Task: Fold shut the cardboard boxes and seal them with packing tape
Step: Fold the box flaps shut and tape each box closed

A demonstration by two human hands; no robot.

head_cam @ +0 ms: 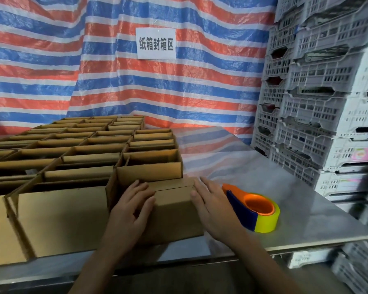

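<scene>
Flaps pressed closed before taping.
Left hand (129, 205) and right hand (211, 205), fingers flat, hold down the box (174, 211) at the surface's near edge; reaching for the tape dispenser (254, 209) may let flaps spring open.

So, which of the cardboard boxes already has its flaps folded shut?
The box under the left hand and right hand; the other boxes stand open.
</scene>
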